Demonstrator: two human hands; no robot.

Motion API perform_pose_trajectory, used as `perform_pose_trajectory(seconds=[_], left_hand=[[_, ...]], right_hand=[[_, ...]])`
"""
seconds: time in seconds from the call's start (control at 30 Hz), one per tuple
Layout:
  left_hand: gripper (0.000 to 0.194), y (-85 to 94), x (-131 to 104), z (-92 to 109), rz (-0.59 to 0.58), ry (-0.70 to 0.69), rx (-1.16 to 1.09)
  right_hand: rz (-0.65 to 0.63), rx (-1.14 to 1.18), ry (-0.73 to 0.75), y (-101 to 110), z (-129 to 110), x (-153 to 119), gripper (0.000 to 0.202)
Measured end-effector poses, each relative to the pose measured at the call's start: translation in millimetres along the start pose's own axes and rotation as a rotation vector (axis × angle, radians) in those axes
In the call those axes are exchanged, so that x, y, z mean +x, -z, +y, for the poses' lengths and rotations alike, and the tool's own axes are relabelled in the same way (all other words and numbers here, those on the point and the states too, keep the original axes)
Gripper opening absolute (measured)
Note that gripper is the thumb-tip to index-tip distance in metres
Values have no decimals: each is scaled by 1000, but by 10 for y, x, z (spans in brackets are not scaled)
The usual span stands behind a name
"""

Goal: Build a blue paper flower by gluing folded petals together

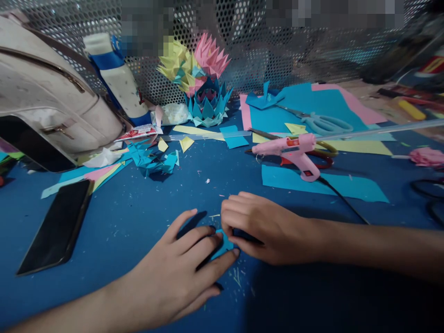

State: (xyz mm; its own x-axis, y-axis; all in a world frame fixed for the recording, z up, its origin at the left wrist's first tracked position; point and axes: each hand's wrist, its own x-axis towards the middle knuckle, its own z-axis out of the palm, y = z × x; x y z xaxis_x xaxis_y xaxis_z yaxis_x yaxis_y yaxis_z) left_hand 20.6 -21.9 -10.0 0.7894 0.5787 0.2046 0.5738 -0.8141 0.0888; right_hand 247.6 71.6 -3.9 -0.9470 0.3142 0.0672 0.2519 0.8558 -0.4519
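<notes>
A small piece of blue paper [222,246] lies on the table between my two hands, partly hidden by fingers. My left hand [194,263] has its fingers spread, with some fingertips resting on that paper. Curled fingers of my right hand [263,226] pinch at its right edge. Beyond the right hand, a pink glue gun [287,150] lies on its side, its black cord running past the forearm. Behind it are light blue scissors [326,122] on blue sheets [305,101].
Yellow, pink and blue paper flowers [208,104] stand against the perforated metal back. Crumpled blue folded pieces [149,157] sit at left of centre. A phone [55,226], a bag [45,88] and a bottle [120,76] are on the left. A blue strip [322,182] lies beyond the right forearm.
</notes>
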Motion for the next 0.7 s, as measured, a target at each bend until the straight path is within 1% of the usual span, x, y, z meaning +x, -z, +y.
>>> perform_pose_trajectory(seconds=[0.37, 0.47, 0.53, 0.63, 0.7], left_hand=[[47, -14, 25, 3, 1, 19, 1], [46, -8, 20, 8, 0, 27, 5], [46, -3, 13, 9, -5, 28, -1], [48, 5, 7, 9, -18, 25, -8], [50, 6, 8, 7, -19, 19, -6]], right_hand=[[11, -15, -5, -9, -24, 11, 2], [21, 10, 0, 8, 14, 13, 2], [18, 67, 51, 36, 80, 8, 5], [19, 153, 201, 98, 205, -6, 11], [18, 138, 300, 141, 270, -13, 12]])
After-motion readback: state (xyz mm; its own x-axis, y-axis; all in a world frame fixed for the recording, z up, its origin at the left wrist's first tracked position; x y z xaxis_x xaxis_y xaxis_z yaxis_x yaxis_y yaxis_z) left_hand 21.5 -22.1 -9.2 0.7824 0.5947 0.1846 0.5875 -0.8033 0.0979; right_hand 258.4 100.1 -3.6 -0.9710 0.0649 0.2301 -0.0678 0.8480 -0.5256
